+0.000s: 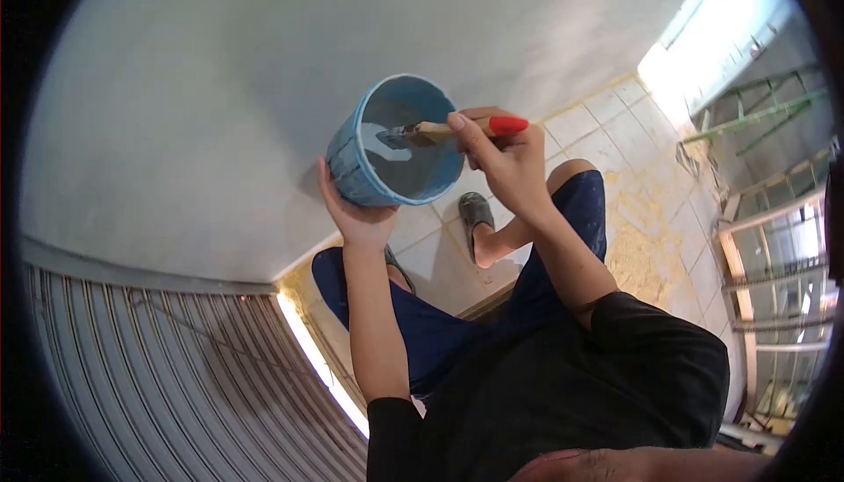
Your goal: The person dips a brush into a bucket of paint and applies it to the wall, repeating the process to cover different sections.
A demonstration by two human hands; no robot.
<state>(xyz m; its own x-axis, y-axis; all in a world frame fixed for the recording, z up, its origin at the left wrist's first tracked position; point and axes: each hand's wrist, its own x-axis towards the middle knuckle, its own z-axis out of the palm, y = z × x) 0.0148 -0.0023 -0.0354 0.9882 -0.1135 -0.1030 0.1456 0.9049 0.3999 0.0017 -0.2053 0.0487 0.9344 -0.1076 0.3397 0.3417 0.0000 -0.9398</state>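
Near pale wall (202, 104) at upper left of frame, holds blue bucket (353, 165) at upper centre from beneath with left hand (362, 224), thumb along side, other fingers hidden; clamps fingers of right hand (507, 158) on brush (431, 134). Treat bucket as weighty, rigid, easily spilled; support at base.

The bucket (354, 171) is light blue with darker streaks down its side, and the paint (413, 174) in it is grey. The brush (432, 131) has a pale tan handle — bright red at its end (508, 125). The wall (220, 86) is pale grey; the shutter (158, 359) has grey and dark stripes. White tiles (580, 126) form a grid smeared yellow — the shorts (576, 218) are navy, the shirt (563, 385) black.
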